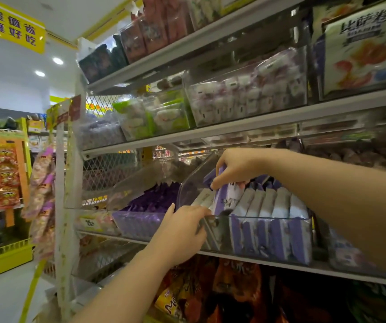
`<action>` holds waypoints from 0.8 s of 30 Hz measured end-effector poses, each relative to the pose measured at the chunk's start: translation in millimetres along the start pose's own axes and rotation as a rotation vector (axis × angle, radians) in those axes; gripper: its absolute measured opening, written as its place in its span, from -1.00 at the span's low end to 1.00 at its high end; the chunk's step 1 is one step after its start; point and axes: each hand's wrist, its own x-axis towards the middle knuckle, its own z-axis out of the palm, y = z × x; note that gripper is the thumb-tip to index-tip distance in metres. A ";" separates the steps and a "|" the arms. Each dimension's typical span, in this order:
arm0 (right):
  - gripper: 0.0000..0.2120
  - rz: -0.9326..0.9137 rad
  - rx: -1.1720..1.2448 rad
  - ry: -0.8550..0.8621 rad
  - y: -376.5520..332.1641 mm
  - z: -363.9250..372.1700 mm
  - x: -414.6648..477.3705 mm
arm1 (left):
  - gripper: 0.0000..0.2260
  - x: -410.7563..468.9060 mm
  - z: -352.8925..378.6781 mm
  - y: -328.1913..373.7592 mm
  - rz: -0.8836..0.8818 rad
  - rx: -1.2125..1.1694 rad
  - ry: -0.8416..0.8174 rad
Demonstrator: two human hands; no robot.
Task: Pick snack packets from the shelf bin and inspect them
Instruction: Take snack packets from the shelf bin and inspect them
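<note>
A clear plastic shelf bin (257,221) holds a row of upright purple-and-white snack packets (278,206). My right hand (235,167) reaches into the bin from the right and pinches the top of one purple-and-white packet (225,198) at the left end of the row, which is tilted. My left hand (180,234) is at the bin's front left corner, its fingers curled over the clear rim. Whether those fingers also touch a packet is hidden.
A second bin of purple packets (150,203) stands to the left on the same shelf. Higher shelves carry clear bins of white and green sweets (245,94). Orange and brown snack bags (234,292) fill the shelf below. A mesh end rack (63,183) and an aisle lie to the left.
</note>
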 end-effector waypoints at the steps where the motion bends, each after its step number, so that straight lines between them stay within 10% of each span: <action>1: -0.74 -0.010 -0.039 -0.002 1.4 8.6 3.5 | -0.71 -0.8 0.6 -0.8 0.000 -0.007 0.005; 12: -0.59 -0.066 -0.393 0.028 3.2 54.9 -1.0 | -0.65 -5.2 3.6 0.2 -0.031 -0.088 0.048; 24: -0.53 0.007 -0.233 -0.169 18.2 53.8 -41.9 | -0.59 -2.3 10.2 2.6 -0.018 -0.194 0.145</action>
